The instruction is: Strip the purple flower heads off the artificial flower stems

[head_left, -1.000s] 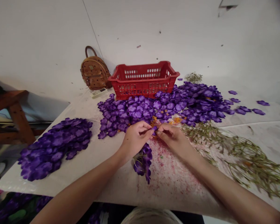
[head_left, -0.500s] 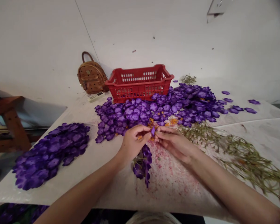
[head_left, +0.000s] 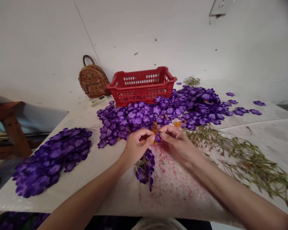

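Near the middle of the table, my left hand (head_left: 138, 145) is closed in a pinch; the small thing between its thumb and forefinger is too tiny to make out. Close beside it on the right, my right hand (head_left: 179, 142) pinches a small purple flower (head_left: 158, 137). Under my left hand hangs a bunch of purple flowers (head_left: 148, 169) on thin green stems. Just beyond the fingertips lie orange stamen bits (head_left: 155, 127) and a wide heap of purple petals (head_left: 139, 115).
A second pile of purple petals (head_left: 55, 156) lies at the left. Green stems (head_left: 256, 159) spread over the right side. Behind the heap stand a red basket (head_left: 142, 91) and a brown backpack (head_left: 93, 80), with a calculator (head_left: 98, 101) before it.
The small flower between my hands has tilted downward and now sits by my right fingertips. My right hand has turned slightly, its fingers more raised. The view has shifted a little.
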`<state>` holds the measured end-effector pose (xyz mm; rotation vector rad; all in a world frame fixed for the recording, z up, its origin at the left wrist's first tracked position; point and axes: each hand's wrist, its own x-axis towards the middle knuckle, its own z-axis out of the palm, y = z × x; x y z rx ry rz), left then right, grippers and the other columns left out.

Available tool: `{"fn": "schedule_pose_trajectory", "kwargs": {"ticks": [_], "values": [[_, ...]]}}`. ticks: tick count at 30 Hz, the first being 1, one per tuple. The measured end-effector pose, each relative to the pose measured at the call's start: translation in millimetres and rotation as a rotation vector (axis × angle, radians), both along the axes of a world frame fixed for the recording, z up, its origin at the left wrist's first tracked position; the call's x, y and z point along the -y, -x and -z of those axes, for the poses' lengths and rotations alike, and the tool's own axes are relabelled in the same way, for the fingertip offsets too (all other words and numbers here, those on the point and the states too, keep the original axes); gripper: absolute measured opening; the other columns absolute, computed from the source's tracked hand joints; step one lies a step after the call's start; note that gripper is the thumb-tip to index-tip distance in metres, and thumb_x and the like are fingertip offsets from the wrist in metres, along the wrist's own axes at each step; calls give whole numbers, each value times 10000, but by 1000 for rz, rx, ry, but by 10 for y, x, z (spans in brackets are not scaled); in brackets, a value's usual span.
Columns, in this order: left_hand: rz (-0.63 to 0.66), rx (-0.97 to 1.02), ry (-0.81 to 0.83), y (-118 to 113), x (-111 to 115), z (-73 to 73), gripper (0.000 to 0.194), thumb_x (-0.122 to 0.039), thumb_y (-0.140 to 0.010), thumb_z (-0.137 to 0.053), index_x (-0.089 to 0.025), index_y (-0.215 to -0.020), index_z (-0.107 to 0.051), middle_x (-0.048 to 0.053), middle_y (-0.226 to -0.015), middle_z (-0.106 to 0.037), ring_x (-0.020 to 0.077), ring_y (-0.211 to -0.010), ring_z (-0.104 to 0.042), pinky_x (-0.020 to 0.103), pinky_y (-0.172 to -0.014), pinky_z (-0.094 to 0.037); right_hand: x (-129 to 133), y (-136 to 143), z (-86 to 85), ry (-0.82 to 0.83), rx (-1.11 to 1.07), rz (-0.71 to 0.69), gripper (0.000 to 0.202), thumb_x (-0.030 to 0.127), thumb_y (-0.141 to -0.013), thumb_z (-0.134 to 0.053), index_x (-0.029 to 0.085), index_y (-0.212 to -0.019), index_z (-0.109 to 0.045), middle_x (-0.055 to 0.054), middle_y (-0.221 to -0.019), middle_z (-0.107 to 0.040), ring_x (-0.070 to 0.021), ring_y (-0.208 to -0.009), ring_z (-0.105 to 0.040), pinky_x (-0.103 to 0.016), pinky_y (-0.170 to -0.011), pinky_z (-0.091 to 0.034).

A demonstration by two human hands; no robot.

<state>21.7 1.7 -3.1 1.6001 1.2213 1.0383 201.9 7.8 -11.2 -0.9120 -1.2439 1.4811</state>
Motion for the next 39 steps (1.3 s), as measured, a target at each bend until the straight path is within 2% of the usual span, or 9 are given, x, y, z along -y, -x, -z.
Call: {"fn": "schedule_pose_trajectory", "kwargs": {"ticks": [4,8,13,18,22,26,30,35,39], "values": [[3,176,153,12,-21,-15,229,-390,-835,-683,-162,-818,-691,-5,-700,-612,112,-608,-504,230,-576,-382,2,-7,41,-145,100,16,187,410,-925,-665,236,-898,-603,-7,-871,-557,-169,-814,-517,-309,-753,-425],[21,284,239,10,-28,-8,302,-453,-793,-732,-153,-802,-702,-14,-675,-592,103,-598,-478,228,-579,-360,-2,10,57,-191,190,-101,283,374,-840,-744,238,-1021,-575,-24,-969,-600,-190,-878,-581,-323,-793,-478],[4,304,297,7,-1,7,329,-473,-753,-753,-150,-754,-689,-24,-640,-571,101,-580,-467,236,-582,-344,27,36,29,-354,448,13,103,281,-895,-656,231,-910,-567,12,-796,-567,-157,-701,-513,-293,-649,-403],[14,230,276,-11,47,18,280,-416,-795,-707,-156,-702,-660,-23,-615,-565,105,-574,-483,237,-583,-354,59,19,-23,-563,536,81,146,226,-960,-572,224,-813,-571,3,-780,-573,-166,-739,-537,-304,-702,-394],[1,-15,139,142,-19,8,222,-347,-881,-628,-153,-841,-729,34,-749,-682,159,-674,-602,278,-670,-467,57,4,-20,-570,543,64,198,207,-967,-549,221,-771,-571,11,-742,-550,-160,-707,-514,-294,-677,-376],[-239,-605,-370,616,-274,19,324,-150,-853,-614,-158,-1153,-737,129,-1147,-700,281,-1111,-611,426,-1030,-455,27,-21,12,-494,527,114,217,240,-944,-559,218,-730,-534,18,-710,-521,-155,-681,-494,-291,-657,-361],[-278,-899,-458,1015,-513,114,242,-146,-868,-599,-177,-1038,-768,125,-1086,-701,296,-1060,-614,463,-1018,-461,16,-24,27,-431,513,93,217,269,-933,-557,215,-723,-538,18,-704,-503,-154,-677,-479,-294,-652,-350],[-432,-729,-428,1101,-584,114,191,-256,-920,-597,-175,-903,-770,99,-966,-767,261,-938,-672,391,-918,-495,8,-29,51,-374,476,88,220,303,-924,-573,214,-726,-538,19,-704,-498,-154,-677,-466,-300,-652,-341],[-540,-351,-220,1010,-525,-44,159,-314,-843,-677,-169,-848,-744,50,-793,-760,193,-707,-664,284,-679,-488,-22,-42,56,-299,342,109,228,338,-919,-607,219,-739,-530,30,-680,-472,-146,-640,-429,-298,-622,-322]]}}
